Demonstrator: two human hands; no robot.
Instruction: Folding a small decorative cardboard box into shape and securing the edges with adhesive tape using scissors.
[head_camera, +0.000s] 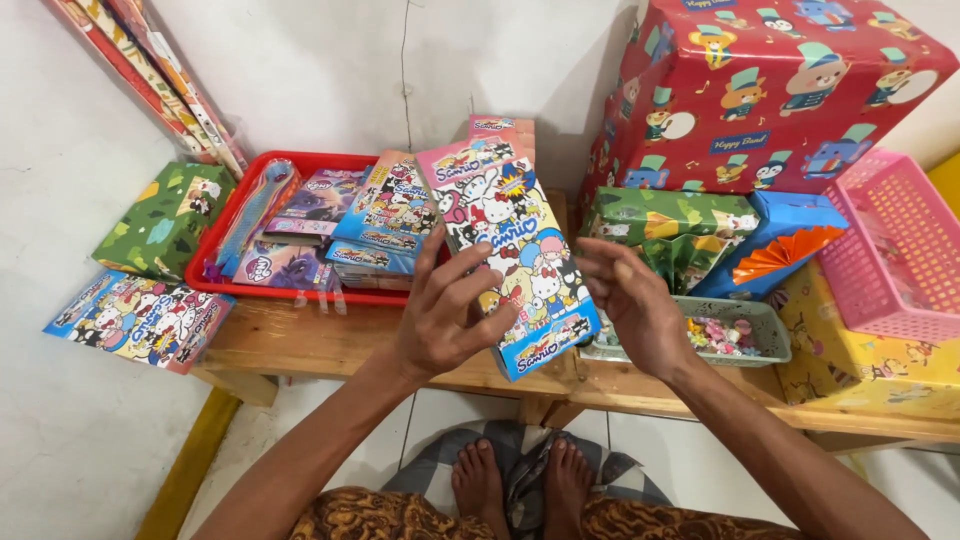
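My left hand (447, 318) grips the lower left edge of a tall cartoon-printed paper pack (508, 250), held tilted over a low wooden bench (300, 345). My right hand (628, 300) hovers just right of the pack with fingers spread, holding nothing; whether its fingertips touch the pack's edge is unclear. Behind the pack, similar cartoon-printed packs (390, 215) lie stacked in a red tray (222, 240).
A large red gift-wrapped box (770, 90) stands at back right, with green wrapped parcels (670, 225), a blue box (790, 245), a pink basket (895, 255) and a small grey tray of sweets (765, 345). Another green parcel (165, 220) and a flat pack (135, 318) lie left.
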